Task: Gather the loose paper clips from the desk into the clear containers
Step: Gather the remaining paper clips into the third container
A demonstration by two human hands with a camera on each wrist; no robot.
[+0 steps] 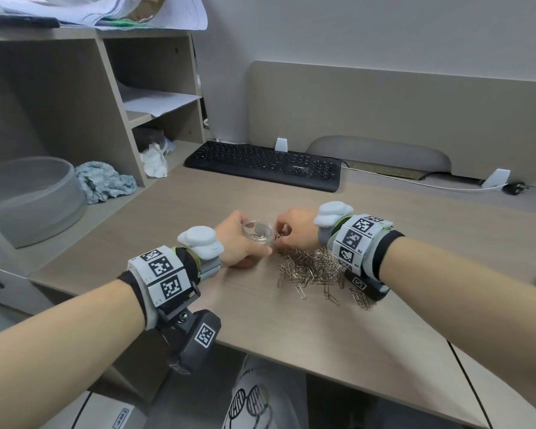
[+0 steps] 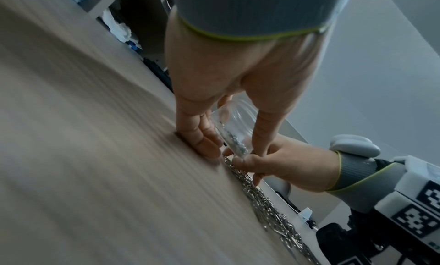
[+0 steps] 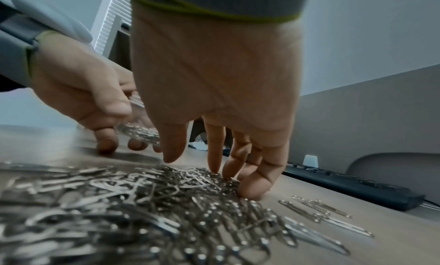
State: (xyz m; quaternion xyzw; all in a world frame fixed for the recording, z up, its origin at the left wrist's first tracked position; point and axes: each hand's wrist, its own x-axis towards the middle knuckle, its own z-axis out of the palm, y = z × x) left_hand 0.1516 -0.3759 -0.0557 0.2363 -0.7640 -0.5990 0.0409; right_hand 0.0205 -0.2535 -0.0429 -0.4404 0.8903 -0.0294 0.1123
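Observation:
My left hand (image 1: 243, 239) grips a small clear round container (image 1: 259, 232) and tilts it with its lower edge at the desk, thumb on one side and fingers on the other. Some paper clips lie inside the container (image 2: 234, 129). Just right of it spreads a large pile of silver paper clips (image 1: 310, 270) on the wooden desk. My right hand (image 3: 192, 163) reaches down with fairly straight fingers; their tips touch the pile's far edge (image 3: 142, 203) beside the container (image 3: 140, 131), with the thumb held apart. No clip shows pinched between its fingers.
A black keyboard (image 1: 263, 165) lies at the back of the desk, with a white cable to its right. A grey round bin (image 1: 28, 199) and a crumpled blue cloth (image 1: 106, 181) sit at the left by the shelf unit. A few stray clips (image 3: 316, 210) lie right of the pile.

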